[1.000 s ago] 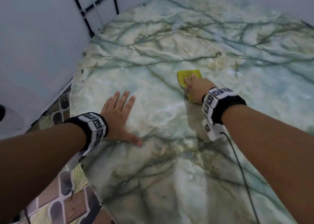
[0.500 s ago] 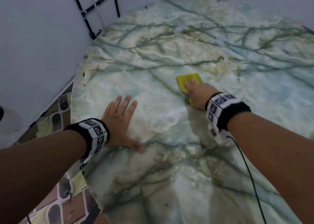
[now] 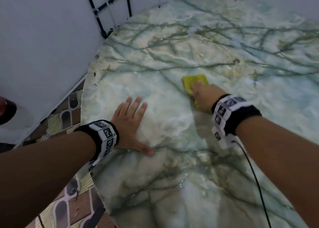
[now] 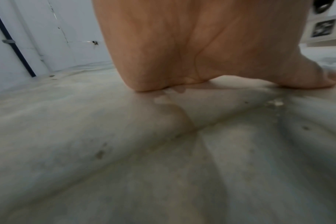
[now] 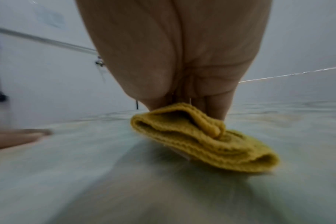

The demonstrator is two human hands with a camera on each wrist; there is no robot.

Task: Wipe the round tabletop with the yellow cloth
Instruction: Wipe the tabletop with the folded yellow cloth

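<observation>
Since a second ago the yellow cloth (image 3: 194,81) is sitting at almost the same spot near the middle of the marble-patterned round surface (image 3: 224,42), so the stroke is advancing only slightly, if at all. A person's right hand (image 3: 205,96) is pressing the folded cloth flat against the surface, fingers lying on top of it; the right wrist view is showing the fingers (image 5: 215,104) bearing down on the bunched folds, and whether they are curling round it cannot be told. Left hand (image 3: 128,124), well apart from the right, is lying spread and flat on the surface near its left edge, holding nothing and apparently bracing the body. Wiping is judged to be under way but not finished: wet glints are showing near the front edge, while the far and right-hand stretches are showing no clear sign either way.
</observation>
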